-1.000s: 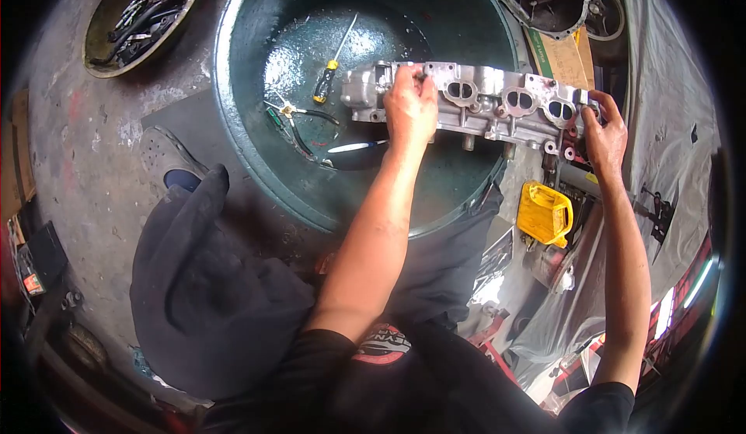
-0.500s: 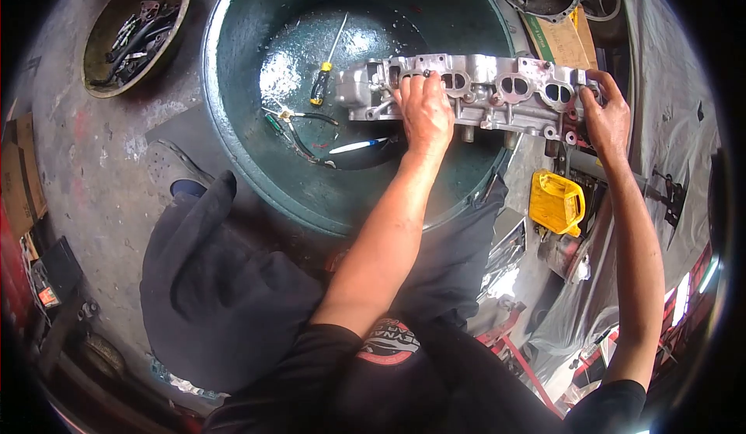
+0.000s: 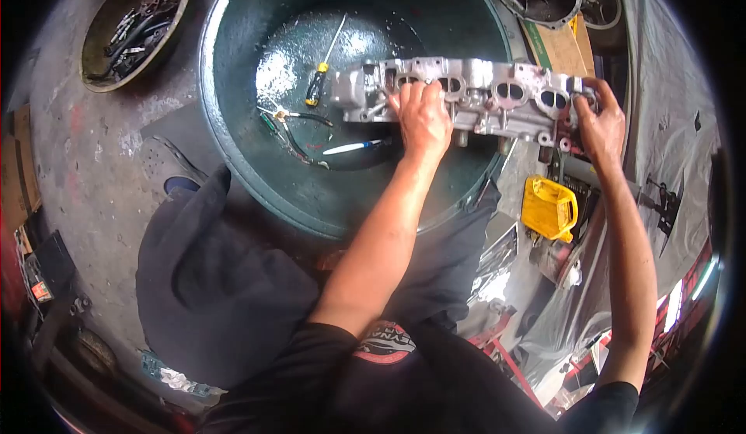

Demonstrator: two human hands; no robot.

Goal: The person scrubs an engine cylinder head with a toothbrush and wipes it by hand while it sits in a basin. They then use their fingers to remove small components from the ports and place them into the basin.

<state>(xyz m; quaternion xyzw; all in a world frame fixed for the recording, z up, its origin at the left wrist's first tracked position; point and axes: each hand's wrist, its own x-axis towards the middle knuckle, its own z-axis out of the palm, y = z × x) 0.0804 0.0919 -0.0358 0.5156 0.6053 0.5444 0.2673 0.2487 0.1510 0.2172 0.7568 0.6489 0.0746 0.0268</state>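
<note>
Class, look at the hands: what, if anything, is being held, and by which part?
A long metal engine part: the right hand grips its right end; the left hand holds it left of the middle.

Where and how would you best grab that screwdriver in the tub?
I'd grip the screwdriver by its thick yellow-and-black handle, fingers across it, from above and slightly left. The handle end faces the wearer, the thin shaft points away, and the metal casting is held just to the right.

Blk shirt logo (image 3: pixel 386 342) w/ partial "YNA", carton (image 3: pixel 561 48) txt illeg.
</note>
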